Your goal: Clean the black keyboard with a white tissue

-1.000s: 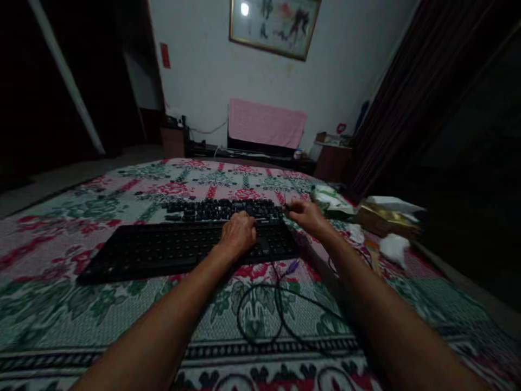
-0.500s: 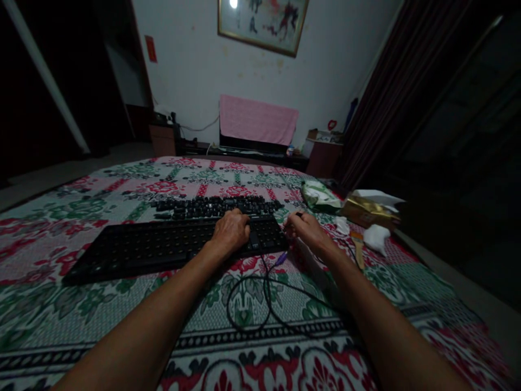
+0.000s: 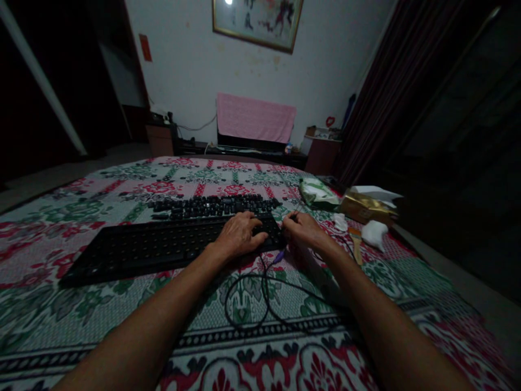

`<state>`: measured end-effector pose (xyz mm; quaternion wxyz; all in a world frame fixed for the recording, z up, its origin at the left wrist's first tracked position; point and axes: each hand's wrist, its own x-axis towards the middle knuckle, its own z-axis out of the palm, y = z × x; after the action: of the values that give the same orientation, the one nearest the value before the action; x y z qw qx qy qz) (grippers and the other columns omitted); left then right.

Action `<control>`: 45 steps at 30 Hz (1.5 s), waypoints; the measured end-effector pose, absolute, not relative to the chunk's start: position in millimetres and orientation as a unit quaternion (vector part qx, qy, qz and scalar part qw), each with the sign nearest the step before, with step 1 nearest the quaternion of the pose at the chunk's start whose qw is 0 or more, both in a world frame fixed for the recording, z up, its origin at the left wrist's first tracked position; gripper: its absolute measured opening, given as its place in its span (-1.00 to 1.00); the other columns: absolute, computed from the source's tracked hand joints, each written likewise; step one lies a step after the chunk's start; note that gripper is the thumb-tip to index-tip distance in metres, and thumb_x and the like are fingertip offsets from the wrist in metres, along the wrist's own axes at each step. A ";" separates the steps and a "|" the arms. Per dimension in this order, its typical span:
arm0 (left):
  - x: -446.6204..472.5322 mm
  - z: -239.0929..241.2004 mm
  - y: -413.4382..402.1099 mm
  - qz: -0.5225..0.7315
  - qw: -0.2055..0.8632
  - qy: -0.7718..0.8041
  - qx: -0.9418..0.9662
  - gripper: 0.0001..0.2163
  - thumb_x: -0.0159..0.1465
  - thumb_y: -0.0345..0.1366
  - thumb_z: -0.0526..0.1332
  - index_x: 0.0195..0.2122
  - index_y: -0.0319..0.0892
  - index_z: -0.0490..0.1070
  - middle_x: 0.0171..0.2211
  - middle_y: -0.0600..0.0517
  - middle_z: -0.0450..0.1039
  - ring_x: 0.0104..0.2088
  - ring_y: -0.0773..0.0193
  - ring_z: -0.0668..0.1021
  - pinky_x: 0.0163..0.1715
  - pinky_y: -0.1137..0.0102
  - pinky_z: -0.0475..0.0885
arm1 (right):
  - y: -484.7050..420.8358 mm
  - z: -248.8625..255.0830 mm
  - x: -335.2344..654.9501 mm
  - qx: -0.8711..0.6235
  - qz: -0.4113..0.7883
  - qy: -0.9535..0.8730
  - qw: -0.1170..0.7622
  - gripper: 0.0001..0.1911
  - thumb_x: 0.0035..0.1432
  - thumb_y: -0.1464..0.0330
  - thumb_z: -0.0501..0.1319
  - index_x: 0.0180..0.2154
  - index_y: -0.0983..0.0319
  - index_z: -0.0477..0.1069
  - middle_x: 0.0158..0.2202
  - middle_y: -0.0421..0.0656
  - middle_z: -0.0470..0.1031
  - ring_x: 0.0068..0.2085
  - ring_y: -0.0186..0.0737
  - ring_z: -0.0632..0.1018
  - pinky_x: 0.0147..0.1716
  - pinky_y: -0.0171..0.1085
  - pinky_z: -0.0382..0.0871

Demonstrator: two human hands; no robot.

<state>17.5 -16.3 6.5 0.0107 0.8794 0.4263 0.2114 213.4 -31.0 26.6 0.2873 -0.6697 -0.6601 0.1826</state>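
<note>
A black keyboard (image 3: 142,247) with its keycaps off lies across the patterned cloth, rows of small bare key posts showing. My left hand (image 3: 240,234) rests on its right part, fingers apart and thumb stretched to the right. Just off the keyboard's right end, my right hand (image 3: 304,231) has its fingers curled into a pinch; a small dark bit shows at them, too unclear to name. Behind the keyboard, loose black keycaps (image 3: 214,206) lie in rows. A black cable (image 3: 266,293) with a purple plug (image 3: 279,256) loops in front.
On the right lie a brush with a wooden handle (image 3: 357,252), white wads of tissue (image 3: 375,234), a green-and-white tissue pack (image 3: 319,194) and a gold box (image 3: 366,207). The floral cloth (image 3: 101,331) covers the surface. A pink towel (image 3: 256,118) hangs at the far wall.
My left hand has opened from a curled grip and spread its fingers over the keyboard's right part. My right hand stays curled by the keyboard's end. The view has shifted slightly.
</note>
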 end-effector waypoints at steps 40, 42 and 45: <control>22.0 -0.4 -20.4 0.160 0.007 0.395 0.905 -0.55 0.14 0.07 0.11 -0.07 -0.11 0.42 0.02 -0.07 0.30 0.04 0.05 0.32 0.01 0.21 0.27 | -45.3 35.8 188.9 -0.683 0.031 -0.704 0.190 -0.80 0.09 0.37 0.11 -0.27 0.30 0.45 -0.31 -0.02 0.53 -0.27 -0.18 0.51 -0.29 -0.32 0.27; 21.8 0.3 -20.7 0.160 0.009 0.396 0.904 -0.54 0.14 0.06 0.10 -0.07 -0.12 0.42 0.02 -0.08 0.31 0.04 0.05 0.33 0.01 0.21 0.27 | -44.8 36.9 188.0 -0.685 0.026 -0.706 0.181 -0.80 0.09 0.38 0.11 -0.27 0.30 0.44 -0.29 -0.01 0.53 -0.26 -0.16 0.51 -0.27 -0.31 0.27; 21.6 -0.6 -20.1 0.164 0.013 0.406 0.899 -0.51 0.13 0.07 0.11 -0.03 -0.15 0.40 0.04 -0.11 0.29 0.06 0.03 0.32 0.03 0.21 0.26 | -41.5 39.6 191.9 -0.683 0.056 -0.703 0.190 -0.82 0.09 0.37 0.11 -0.30 0.30 0.44 -0.36 -0.04 0.53 -0.30 -0.18 0.51 -0.31 -0.32 0.27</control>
<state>21.6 -20.1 -0.6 0.0130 0.8990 0.4056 0.1645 191.9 -41.5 39.6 0.1895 -0.6832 -0.7030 0.0558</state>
